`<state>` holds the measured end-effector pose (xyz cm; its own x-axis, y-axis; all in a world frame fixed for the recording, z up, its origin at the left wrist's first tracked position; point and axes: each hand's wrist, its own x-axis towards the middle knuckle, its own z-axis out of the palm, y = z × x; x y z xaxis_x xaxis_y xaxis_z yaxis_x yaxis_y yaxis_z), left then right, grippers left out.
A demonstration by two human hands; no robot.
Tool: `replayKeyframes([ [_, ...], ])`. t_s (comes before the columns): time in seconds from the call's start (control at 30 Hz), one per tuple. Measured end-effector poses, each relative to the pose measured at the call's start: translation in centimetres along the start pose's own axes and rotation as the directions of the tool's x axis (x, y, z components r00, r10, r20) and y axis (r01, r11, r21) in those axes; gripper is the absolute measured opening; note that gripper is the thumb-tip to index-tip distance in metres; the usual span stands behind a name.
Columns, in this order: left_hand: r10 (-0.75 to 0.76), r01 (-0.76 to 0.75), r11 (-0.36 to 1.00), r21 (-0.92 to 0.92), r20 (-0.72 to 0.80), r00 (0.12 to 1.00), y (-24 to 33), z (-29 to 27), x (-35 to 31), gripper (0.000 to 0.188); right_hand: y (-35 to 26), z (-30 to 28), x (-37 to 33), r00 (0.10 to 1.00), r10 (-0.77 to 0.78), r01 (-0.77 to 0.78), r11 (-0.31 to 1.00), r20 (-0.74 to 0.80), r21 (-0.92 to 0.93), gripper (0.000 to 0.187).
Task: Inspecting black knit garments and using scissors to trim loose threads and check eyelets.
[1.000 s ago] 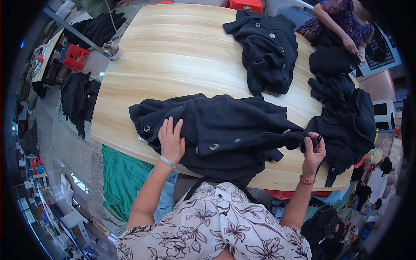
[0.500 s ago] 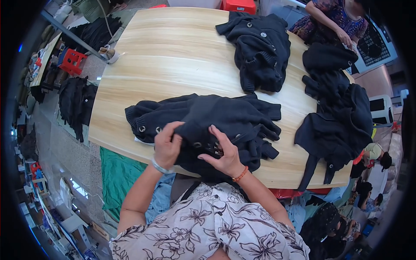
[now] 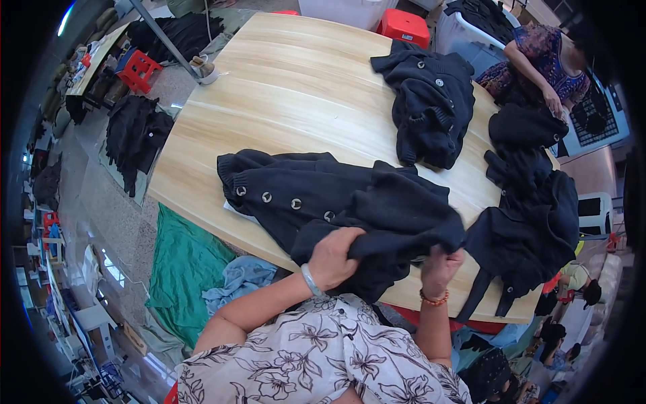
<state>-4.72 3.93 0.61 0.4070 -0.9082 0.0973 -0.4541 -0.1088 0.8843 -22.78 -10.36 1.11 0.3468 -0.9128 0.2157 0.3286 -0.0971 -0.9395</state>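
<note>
A dark knitted cardigan (image 3: 296,185) with large buttons lies across the near part of the wooden table (image 3: 269,87). Its buttoned front shows toward the left, and a folded part is lifted on the right. My left hand (image 3: 334,259) grips the cloth at the near edge, fingers closed on it. My right hand (image 3: 441,268) is closed on the raised fabric at the right end, its fingertips partly hidden by the cloth. Something pale shows under the cardigan's left side, too covered to name.
Another dark buttoned cardigan (image 3: 434,108) lies at the back right. More dark garments (image 3: 525,215) are heaped along the right edge, near a person (image 3: 548,67) at the far right corner. Red stools (image 3: 404,27) stand behind the table. Green cloth (image 3: 182,262) hangs at the near left.
My right hand, open before, has moved right and closed on the cardigan. My left hand has also shifted right and down. The cloth is pulled rightward, uncovering more buttons. The view has turned.
</note>
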Motion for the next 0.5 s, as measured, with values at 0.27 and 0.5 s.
replayKeyframes([
  [0.27,0.458,-0.019,0.302,-0.953,0.127,0.880,17.8,0.2,5.3,0.028,-10.2,-5.5,9.2,0.970,-0.203,0.198,0.979,-0.134,-0.046,0.030],
  [0.5,0.350,-0.288,0.332,-0.898,-0.166,0.922,14.2,-6.2,1.9,0.036,-11.7,10.0,14.1,0.888,-0.411,0.461,0.786,0.207,-0.413,0.028],
])
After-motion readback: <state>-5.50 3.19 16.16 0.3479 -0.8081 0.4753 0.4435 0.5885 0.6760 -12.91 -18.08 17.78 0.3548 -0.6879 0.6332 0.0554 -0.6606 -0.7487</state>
